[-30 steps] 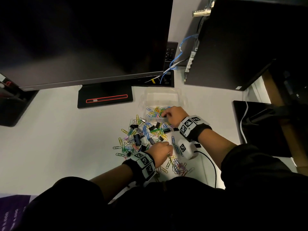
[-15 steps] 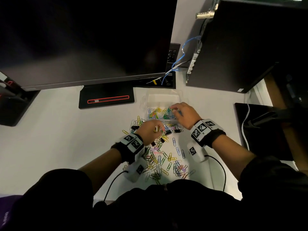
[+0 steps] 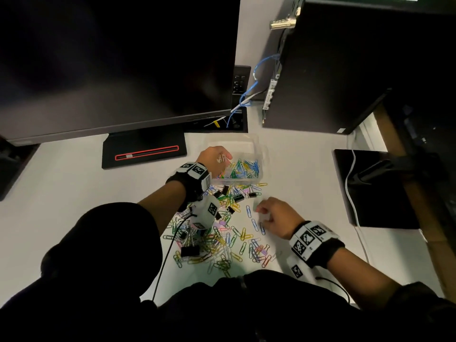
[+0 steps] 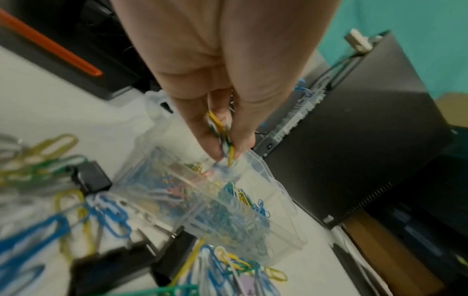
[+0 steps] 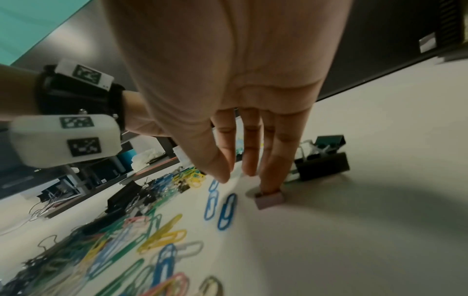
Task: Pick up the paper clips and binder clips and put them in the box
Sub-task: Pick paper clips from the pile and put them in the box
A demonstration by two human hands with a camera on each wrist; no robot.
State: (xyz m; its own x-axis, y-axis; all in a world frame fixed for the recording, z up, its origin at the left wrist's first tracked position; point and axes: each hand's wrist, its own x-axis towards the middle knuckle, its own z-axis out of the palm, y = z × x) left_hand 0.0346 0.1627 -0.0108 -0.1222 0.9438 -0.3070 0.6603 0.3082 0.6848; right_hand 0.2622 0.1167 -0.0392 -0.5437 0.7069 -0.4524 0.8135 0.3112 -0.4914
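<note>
— What's the left hand [image 3: 214, 159] doing?

— Its fingers [image 4: 202, 128] pinch a small bunch of wire clips [image 4: 218, 133], yellow and green among them, hanging lengthwise just above the clear plastic box [image 3: 256, 177]. I can't count them.

— And the right hand [image 3: 276, 217]?

— Fingers [image 5: 250, 152] straight and slightly spread, one fingertip pressing a small mauve binder clip [image 5: 269, 200] on the white surface [image 3: 308, 193]. Two blue clips [image 5: 220, 206] lie side by side just left of it, long axes running away from the fingertips; a black binder clip [image 5: 322, 166] sits beyond.

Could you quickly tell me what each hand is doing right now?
Left hand: pinching coloured wire paper clips.
Right hand: open, fingertip touching small pinkish binder clip.
</note>
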